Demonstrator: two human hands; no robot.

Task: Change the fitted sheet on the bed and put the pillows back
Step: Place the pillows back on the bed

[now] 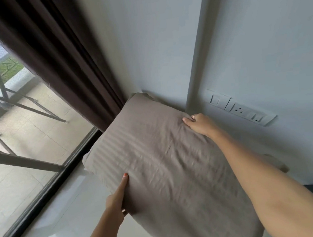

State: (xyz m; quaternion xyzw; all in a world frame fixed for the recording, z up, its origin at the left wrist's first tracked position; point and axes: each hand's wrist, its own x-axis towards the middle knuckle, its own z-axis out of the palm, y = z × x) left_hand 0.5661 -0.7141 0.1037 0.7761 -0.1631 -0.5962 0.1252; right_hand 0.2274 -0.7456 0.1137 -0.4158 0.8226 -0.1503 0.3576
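- Both hands hold a taupe, faintly striped fabric pillow (162, 167) up in front of a pale blue-grey painted wall (259, 41).
- Left hand (116, 199) grips the pillow's near left edge, its thumb with an orange-painted nail laid flat on the top face and the other fingers hidden beneath.
- Right hand (200, 123), a ring on one finger, clutches the pillow's far right edge beside the wall, fingers curled into the fabric.
- At far left, a glass sliding door with a dark frame (42, 177) shows a tiled balcony outside.
- Dark brown pleated curtains (56, 57) hang just left of the pillow's far corner.
- A glossy pale tiled floor (62, 223) lies below.
- At right, a white strip of wall switches and a socket (240, 108) sits near the right hand.
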